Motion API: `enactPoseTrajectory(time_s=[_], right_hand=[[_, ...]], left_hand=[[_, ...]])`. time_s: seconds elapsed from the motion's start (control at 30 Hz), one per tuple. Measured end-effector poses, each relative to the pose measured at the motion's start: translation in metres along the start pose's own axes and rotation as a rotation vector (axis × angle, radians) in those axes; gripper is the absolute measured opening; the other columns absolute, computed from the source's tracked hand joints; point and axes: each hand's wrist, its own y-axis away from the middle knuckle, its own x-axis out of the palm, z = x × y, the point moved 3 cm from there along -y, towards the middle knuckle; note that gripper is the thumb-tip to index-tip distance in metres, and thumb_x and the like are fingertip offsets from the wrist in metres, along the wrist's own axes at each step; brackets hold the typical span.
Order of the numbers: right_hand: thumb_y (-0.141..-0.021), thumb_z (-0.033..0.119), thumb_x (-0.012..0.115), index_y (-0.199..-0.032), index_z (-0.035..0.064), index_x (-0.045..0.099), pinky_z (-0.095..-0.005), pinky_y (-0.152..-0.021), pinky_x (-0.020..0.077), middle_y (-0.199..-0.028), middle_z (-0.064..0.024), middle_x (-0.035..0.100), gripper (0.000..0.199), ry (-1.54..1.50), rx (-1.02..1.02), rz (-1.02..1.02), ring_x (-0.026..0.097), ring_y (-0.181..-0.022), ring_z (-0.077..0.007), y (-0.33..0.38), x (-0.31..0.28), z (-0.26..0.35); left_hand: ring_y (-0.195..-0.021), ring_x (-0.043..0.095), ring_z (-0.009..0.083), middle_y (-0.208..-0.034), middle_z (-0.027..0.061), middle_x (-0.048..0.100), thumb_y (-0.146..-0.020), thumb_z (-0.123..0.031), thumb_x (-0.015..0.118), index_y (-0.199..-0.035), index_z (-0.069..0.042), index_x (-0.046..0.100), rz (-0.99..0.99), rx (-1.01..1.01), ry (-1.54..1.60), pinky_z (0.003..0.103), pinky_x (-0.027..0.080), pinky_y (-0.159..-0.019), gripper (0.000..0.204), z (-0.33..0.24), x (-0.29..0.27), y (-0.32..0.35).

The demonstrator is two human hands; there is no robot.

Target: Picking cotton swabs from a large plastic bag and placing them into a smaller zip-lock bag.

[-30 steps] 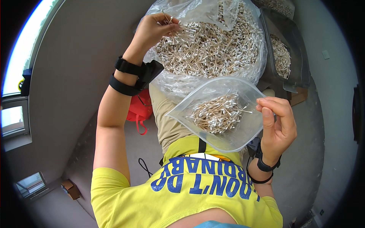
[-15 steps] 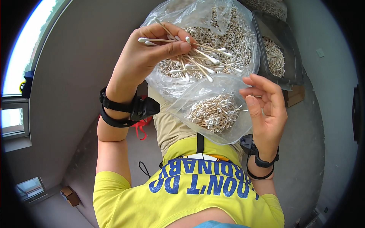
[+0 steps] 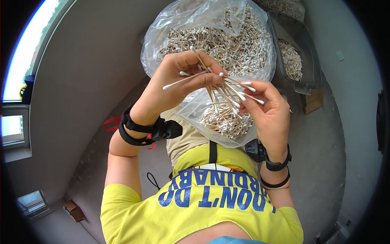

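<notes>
A loose, fanned bunch of cotton swabs (image 3: 225, 91) with pale sticks and white tips is pinched in my left hand (image 3: 185, 77). Several of its swabs stick out past the thumb on both sides. My right hand (image 3: 270, 114) has its thumb and fingers closed at the right side of the same bunch, on the swab ends there. Just below both hands, a clear plastic tub (image 3: 230, 143) on my lap holds a heap of swabs (image 3: 227, 124). Beyond it lies a big clear plastic bag (image 3: 153, 44) full of loose swabs (image 3: 243, 49).
At the far right stands a dark translucent bin (image 3: 298, 32) with more swabs (image 3: 290, 61), beside a cardboard piece (image 3: 313, 101). Another swab-filled bag (image 3: 286, 7) is behind it. A red strap (image 3: 111, 123) lies left of my legs on the grey floor (image 3: 313, 162).
My left hand has moved right and down with the swabs. My right hand has come in from the right, and its fingers have closed on the bunch's ends.
</notes>
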Motion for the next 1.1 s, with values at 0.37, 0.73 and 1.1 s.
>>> enactPoseTrajectory(time_s=[0.37, 0.73, 1.1], right_hand=[[-0.088, -0.003, 0.069, -0.116, 0.0005, 0.063, -0.0211, -0.070, 0.0541, -0.093, -0.0079, 0.067, 0.029, 0.172, -0.037, -0.033, 0.065, -0.080, -0.0080, 0.003, -0.006, 0.004], [-0.092, -0.002, 0.065, -0.103, -0.0019, 0.067, -0.0220, -0.066, 0.0562, -0.087, -0.0056, 0.070, 0.012, 0.206, -0.017, -0.042, 0.069, -0.076, -0.0092, 0.000, -0.008, 0.001], [-0.092, -0.003, 0.064, -0.102, -0.0021, 0.067, -0.0224, -0.066, 0.0564, -0.088, -0.0063, 0.070, 0.011, 0.202, -0.017, -0.090, 0.069, -0.075, -0.0107, 0.001, -0.011, -0.002]], left_hand=[[-0.091, 0.070, 0.0140, -0.101, 0.0108, 0.071, -0.092, -0.005, 0.068, -0.098, 0.002, 0.066, 0.016, -0.038, -0.058, 0.026, 0.057, -0.081, 0.010, 0.004, -0.002, 0.001], [-0.093, 0.067, 0.0108, -0.102, 0.0076, 0.070, -0.090, -0.002, 0.069, -0.103, 0.002, 0.067, 0.080, -0.062, -0.077, 0.024, 0.054, -0.081, 0.014, 0.004, 0.007, 0.004], [-0.101, 0.065, 0.0123, -0.103, 0.0068, 0.068, -0.088, 0.005, 0.068, -0.127, -0.002, 0.060, 0.072, -0.005, -0.090, 0.026, 0.053, -0.088, 0.041, 0.001, 0.013, 0.007]])
